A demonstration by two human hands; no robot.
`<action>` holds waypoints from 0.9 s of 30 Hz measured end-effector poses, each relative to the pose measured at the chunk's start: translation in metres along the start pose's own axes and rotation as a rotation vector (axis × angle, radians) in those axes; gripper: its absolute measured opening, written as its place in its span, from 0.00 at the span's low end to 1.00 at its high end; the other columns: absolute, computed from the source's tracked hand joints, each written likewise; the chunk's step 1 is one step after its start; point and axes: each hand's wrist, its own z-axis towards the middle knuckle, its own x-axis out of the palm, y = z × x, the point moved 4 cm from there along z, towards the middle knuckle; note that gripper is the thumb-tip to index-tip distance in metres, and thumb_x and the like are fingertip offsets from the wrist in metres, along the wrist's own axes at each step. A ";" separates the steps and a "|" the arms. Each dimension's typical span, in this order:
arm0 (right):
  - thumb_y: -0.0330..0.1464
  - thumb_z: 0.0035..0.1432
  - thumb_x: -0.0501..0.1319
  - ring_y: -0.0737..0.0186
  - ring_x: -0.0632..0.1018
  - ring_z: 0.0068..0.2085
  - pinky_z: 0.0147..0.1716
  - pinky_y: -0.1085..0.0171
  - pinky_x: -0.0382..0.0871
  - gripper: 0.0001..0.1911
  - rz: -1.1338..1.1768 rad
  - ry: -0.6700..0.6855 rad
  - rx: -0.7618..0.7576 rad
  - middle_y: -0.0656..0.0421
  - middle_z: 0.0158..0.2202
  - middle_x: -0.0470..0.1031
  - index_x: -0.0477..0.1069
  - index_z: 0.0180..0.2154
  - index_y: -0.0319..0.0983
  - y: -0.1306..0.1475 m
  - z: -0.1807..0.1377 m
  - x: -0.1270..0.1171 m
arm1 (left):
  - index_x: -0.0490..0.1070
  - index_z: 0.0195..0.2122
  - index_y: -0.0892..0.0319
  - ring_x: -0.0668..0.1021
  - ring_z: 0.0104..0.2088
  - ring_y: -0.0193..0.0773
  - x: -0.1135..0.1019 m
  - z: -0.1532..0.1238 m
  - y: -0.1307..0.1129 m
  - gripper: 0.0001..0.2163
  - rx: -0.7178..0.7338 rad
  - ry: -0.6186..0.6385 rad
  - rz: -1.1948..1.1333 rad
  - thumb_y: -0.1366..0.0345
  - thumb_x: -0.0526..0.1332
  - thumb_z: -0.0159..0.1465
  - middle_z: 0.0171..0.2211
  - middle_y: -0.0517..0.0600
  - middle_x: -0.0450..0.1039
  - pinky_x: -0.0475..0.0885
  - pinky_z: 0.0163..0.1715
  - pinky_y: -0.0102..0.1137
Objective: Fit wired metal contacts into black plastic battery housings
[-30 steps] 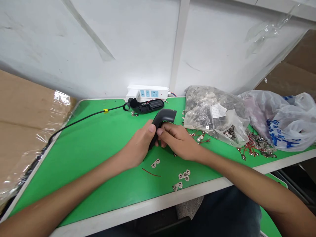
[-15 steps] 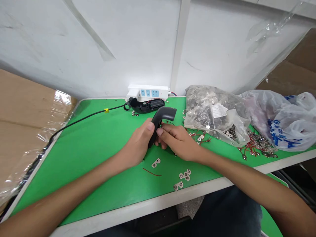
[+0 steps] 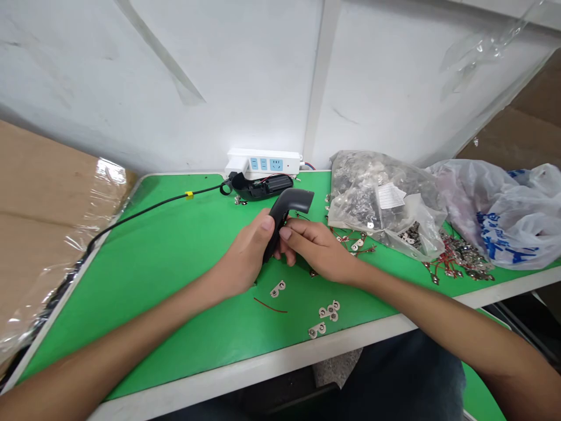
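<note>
My left hand is closed around a black curved plastic housing, shaped like a bent handle, with its thumb on the outer side. The housing stands tilted above the table, its bent end pointing right. My right hand is closed in a pinch against the housing's right side; what its fingertips hold is hidden. On the table below lie a metal contact plate and a thin red wire. More contact plates lie near the front edge.
A second black housing lies by a white power strip with a black cable. On the right are a clear bag of metal parts, a white plastic bag and wired contacts. Cardboard stands left.
Almost nothing differs. Both hands keep their hold at the black housing, and the view has shifted very slightly.
</note>
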 end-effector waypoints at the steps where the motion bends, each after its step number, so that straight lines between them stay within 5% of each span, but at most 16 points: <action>1: 0.54 0.73 0.55 0.61 0.79 0.37 0.42 0.60 0.72 0.27 -0.012 0.004 -0.004 0.60 0.28 0.74 0.70 0.30 0.41 0.000 0.000 0.000 | 0.67 0.39 0.56 0.75 0.34 0.40 0.000 0.000 0.000 0.27 0.004 0.003 0.009 0.40 0.42 0.76 0.33 0.51 0.76 0.71 0.39 0.35; 27: 0.52 0.73 0.57 0.62 0.77 0.34 0.37 0.63 0.69 0.25 -0.064 0.030 -0.025 0.61 0.28 0.74 0.72 0.31 0.40 -0.003 -0.001 -0.002 | 0.61 0.41 0.56 0.68 0.30 0.38 -0.001 -0.004 -0.010 0.28 0.058 0.047 0.195 0.37 0.37 0.75 0.32 0.48 0.68 0.63 0.31 0.36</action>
